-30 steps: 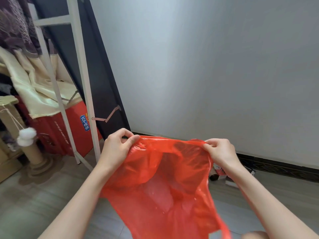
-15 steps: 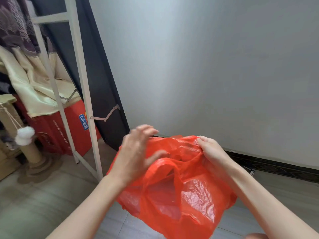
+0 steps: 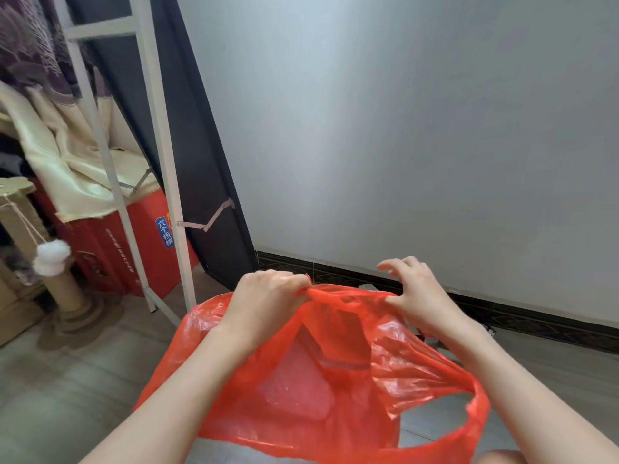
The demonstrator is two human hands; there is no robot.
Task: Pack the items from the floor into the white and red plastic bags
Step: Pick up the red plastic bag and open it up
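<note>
The wall fills the upper right of the frame, with a dark skirting along its base. The floor runs across the bottom.

The red bag occupies the lower centre, held above the floor. Its mouth faces me and is spread open, with a pale patch visible through the far layer. One handle loop hangs free at the lower right.

A white frame and a dark panel lean in the upper left. A red box sits behind the frame at centre left, with cream cloth draped over it. A scratching post stands at the left edge, and a white pompom hangs on a cord beside it.

My left hand is at centre, fingers curled, gripping the bag rim at its upper edge. My right hand is to the right of it, apart from the left. Its thumb side presses on the rim, and its fingers are raised and loosely spread above the plastic. I cannot tell whether it pinches the rim.

Small items on the floor behind the bag, near the skirting, are mostly hidden.
</note>
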